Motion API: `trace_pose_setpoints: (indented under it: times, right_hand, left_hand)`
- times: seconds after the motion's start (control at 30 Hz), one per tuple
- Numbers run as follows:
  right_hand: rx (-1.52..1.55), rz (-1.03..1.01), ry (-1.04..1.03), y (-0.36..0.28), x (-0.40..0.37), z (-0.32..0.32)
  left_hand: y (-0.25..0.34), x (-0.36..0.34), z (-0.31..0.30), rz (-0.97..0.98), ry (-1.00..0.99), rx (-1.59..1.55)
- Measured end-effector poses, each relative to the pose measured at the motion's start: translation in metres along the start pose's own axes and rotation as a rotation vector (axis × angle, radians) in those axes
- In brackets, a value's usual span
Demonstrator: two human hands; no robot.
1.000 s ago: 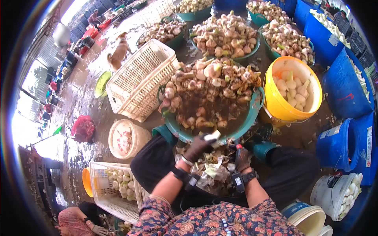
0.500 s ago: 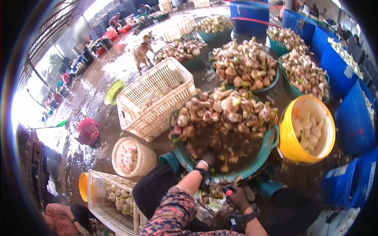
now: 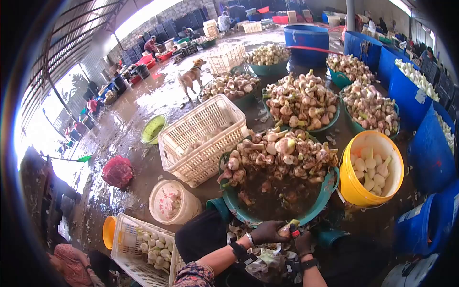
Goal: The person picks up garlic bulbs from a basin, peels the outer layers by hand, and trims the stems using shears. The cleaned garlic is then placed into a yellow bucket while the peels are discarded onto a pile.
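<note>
My left hand point(image 3: 267, 233), in a dark glove, is closed around a garlic bulb point(image 3: 286, 230) just in front of the near rim of the green tub point(image 3: 235, 209). My right hand point(image 3: 303, 243), also gloved, grips a small tool with a red and black handle point(image 3: 295, 233) right against the bulb. The tool's working end cannot be made out. Behind the hands the tub holds murky brown water, with unpeeled garlic bulbs point(image 3: 287, 153) heaped at its far side. Below the hands lies a pile of pale peelings point(image 3: 267, 263).
At the right stands a yellow bucket point(image 3: 344, 179) with peeled garlic bulbs. Left of the tub are a white crate point(image 3: 203, 162), a white bucket point(image 3: 158, 210) and a crate of cleaned bulbs point(image 3: 129, 258). More garlic-filled tubs, blue barrels point(image 3: 306, 40) and a dog point(image 3: 192, 76) are farther back.
My left hand has come out of the tub's water toward me and now holds a garlic bulb. My right hand has moved slightly right, its tool now at the bulb. The view has tilted up.
</note>
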State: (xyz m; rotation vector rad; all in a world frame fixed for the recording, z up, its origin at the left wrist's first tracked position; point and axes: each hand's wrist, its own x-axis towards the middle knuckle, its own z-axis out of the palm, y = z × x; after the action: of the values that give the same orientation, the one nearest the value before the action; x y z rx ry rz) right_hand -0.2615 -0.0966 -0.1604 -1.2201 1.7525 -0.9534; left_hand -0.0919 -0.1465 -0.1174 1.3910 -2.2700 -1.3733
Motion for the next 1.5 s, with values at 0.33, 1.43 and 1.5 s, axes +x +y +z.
trace_pose_setpoints:
  times: [0.33,1.43,1.5]
  right_hand:
    - [0.381,0.18,-0.457,-0.023,-0.025,-0.022]
    - [0.891,-0.029,-0.563,-0.036,-0.029,-0.014]
    - [1.025,0.04,-0.6,-0.039,-0.031,-0.016]
  left_hand:
    - [0.018,-0.041,-0.019,-0.003,-0.014,-0.108]
    - [-0.027,-0.048,0.039,0.246,0.475,-0.49]
    - [-0.043,-0.049,0.044,0.268,0.523,-0.205]
